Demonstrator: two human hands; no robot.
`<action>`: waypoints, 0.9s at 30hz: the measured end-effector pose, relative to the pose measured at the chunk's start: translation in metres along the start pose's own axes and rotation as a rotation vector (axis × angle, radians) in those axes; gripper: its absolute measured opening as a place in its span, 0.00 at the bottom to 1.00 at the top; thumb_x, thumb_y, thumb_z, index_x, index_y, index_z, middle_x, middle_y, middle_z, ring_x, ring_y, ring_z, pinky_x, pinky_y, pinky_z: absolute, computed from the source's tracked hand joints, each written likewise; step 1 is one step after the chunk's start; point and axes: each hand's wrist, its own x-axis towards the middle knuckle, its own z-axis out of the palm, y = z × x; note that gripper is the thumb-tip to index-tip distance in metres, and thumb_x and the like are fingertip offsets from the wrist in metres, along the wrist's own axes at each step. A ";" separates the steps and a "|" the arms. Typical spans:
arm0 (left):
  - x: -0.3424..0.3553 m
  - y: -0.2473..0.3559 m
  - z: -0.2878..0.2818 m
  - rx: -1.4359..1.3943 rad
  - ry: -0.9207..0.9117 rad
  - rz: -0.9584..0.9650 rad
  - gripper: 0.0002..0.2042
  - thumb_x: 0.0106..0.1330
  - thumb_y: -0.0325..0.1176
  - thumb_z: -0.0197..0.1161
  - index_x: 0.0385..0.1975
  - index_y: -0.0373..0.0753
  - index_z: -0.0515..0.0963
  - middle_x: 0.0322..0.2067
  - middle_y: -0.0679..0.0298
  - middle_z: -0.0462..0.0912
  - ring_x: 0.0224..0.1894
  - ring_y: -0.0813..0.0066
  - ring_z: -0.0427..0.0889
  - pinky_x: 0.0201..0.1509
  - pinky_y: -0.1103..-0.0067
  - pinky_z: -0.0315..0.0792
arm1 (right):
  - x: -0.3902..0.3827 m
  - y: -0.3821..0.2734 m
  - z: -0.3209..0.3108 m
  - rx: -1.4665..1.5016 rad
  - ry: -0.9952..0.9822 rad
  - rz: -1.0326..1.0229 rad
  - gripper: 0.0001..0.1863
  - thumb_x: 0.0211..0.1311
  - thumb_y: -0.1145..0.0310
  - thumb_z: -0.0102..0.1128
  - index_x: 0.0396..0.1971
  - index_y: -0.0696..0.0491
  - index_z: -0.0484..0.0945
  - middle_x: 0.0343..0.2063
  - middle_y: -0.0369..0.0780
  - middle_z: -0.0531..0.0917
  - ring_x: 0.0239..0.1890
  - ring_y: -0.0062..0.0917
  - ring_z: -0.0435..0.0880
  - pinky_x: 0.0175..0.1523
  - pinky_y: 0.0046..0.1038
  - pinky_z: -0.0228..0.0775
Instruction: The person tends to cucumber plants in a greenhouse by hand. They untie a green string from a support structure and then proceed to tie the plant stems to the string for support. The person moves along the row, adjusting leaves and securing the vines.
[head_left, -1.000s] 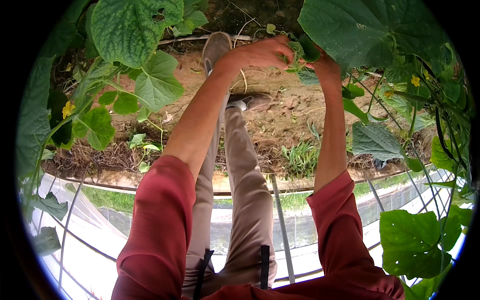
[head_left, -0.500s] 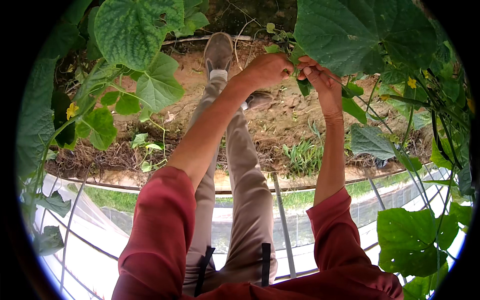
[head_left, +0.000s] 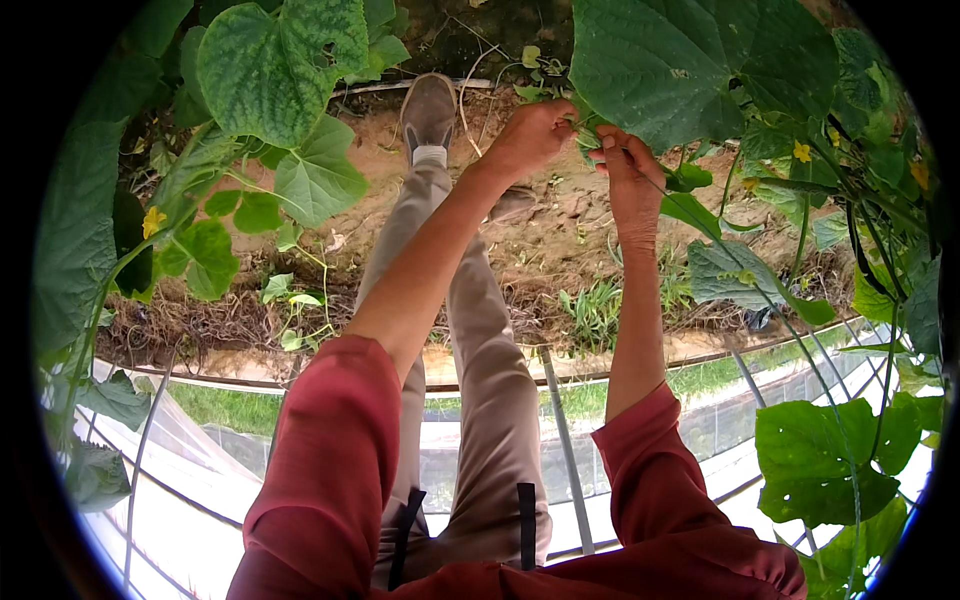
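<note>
Both hands are raised close together among cucumber-like vines, just left of a broad green leaf [head_left: 680,70]. My left hand [head_left: 532,135] is closed, its fingertips pinching a thin green vine shoot [head_left: 583,130]. Slightly lower and to its right, my right hand [head_left: 630,175] is also closed, thumb against fingers at the same shoot. From the right hand a thin cord-like strand [head_left: 740,262] runs down to the lower right; whether it is twine or stem I cannot tell. Part of the shoot is hidden behind the fingers and the leaf.
Leafy vines with a yellow flower [head_left: 153,221] hang on the left. On the right are more vines, yellow flowers [head_left: 802,152] and a holed leaf [head_left: 820,460]. Bare soil [head_left: 560,220] lies below, with my shoe [head_left: 428,112] on it. Metal poles [head_left: 568,450] and pale sheeting stand nearby.
Both hands have shifted slightly left and drawn a little apart, the right one lower. The strand from the right hand now shows as a longer line.
</note>
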 end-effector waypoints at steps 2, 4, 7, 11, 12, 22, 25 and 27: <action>0.001 0.002 -0.003 -0.004 0.007 -0.010 0.09 0.61 0.25 0.59 0.41 0.34 0.76 0.30 0.50 0.82 0.31 0.62 0.81 0.35 0.70 0.73 | 0.002 -0.002 0.002 0.053 0.030 -0.077 0.14 0.65 0.67 0.56 0.44 0.60 0.79 0.39 0.37 0.83 0.38 0.21 0.83 0.42 0.24 0.73; 0.000 0.004 -0.006 0.018 0.049 -0.017 0.09 0.61 0.24 0.58 0.41 0.34 0.75 0.29 0.50 0.82 0.29 0.62 0.81 0.33 0.70 0.73 | 0.004 -0.004 0.004 0.089 0.060 -0.094 0.13 0.65 0.67 0.56 0.43 0.60 0.79 0.38 0.37 0.83 0.39 0.22 0.82 0.42 0.24 0.73; -0.001 0.010 -0.010 0.107 0.103 0.012 0.10 0.63 0.24 0.58 0.43 0.34 0.74 0.30 0.56 0.81 0.26 0.72 0.79 0.29 0.74 0.72 | 0.007 -0.003 0.004 0.099 0.091 -0.072 0.11 0.64 0.69 0.57 0.41 0.60 0.80 0.37 0.37 0.83 0.40 0.23 0.82 0.42 0.26 0.73; 0.000 0.007 -0.016 0.157 0.106 0.026 0.09 0.61 0.22 0.56 0.41 0.33 0.74 0.29 0.55 0.81 0.24 0.70 0.79 0.29 0.73 0.71 | 0.013 -0.016 0.008 -0.124 0.051 -0.068 0.08 0.59 0.74 0.55 0.34 0.62 0.79 0.31 0.39 0.83 0.35 0.22 0.81 0.41 0.26 0.71; 0.000 0.009 -0.015 0.180 0.090 0.027 0.09 0.61 0.21 0.56 0.40 0.33 0.74 0.29 0.55 0.81 0.25 0.70 0.79 0.29 0.73 0.71 | 0.013 -0.022 0.007 -0.229 0.043 -0.047 0.07 0.57 0.76 0.55 0.31 0.63 0.78 0.28 0.39 0.82 0.33 0.22 0.81 0.40 0.25 0.70; 0.001 0.006 0.004 0.174 0.126 0.043 0.06 0.59 0.20 0.55 0.36 0.32 0.74 0.25 0.54 0.79 0.26 0.70 0.79 0.29 0.74 0.71 | 0.029 -0.020 0.016 -0.153 -0.022 -0.305 0.09 0.63 0.78 0.53 0.40 0.62 0.79 0.34 0.40 0.84 0.37 0.19 0.82 0.44 0.21 0.75; -0.001 0.006 -0.004 -0.016 0.201 -0.052 0.05 0.60 0.22 0.56 0.35 0.31 0.74 0.27 0.54 0.80 0.28 0.69 0.82 0.29 0.74 0.72 | 0.016 -0.018 0.013 -0.247 0.009 -0.242 0.10 0.64 0.77 0.53 0.43 0.61 0.79 0.36 0.40 0.83 0.37 0.19 0.82 0.44 0.21 0.75; -0.003 0.011 -0.008 -0.002 0.192 -0.106 0.05 0.61 0.22 0.56 0.35 0.31 0.73 0.28 0.55 0.79 0.30 0.69 0.83 0.28 0.74 0.73 | 0.001 -0.019 0.012 -0.220 -0.016 -0.191 0.10 0.64 0.77 0.53 0.43 0.61 0.78 0.37 0.39 0.83 0.38 0.18 0.82 0.45 0.22 0.74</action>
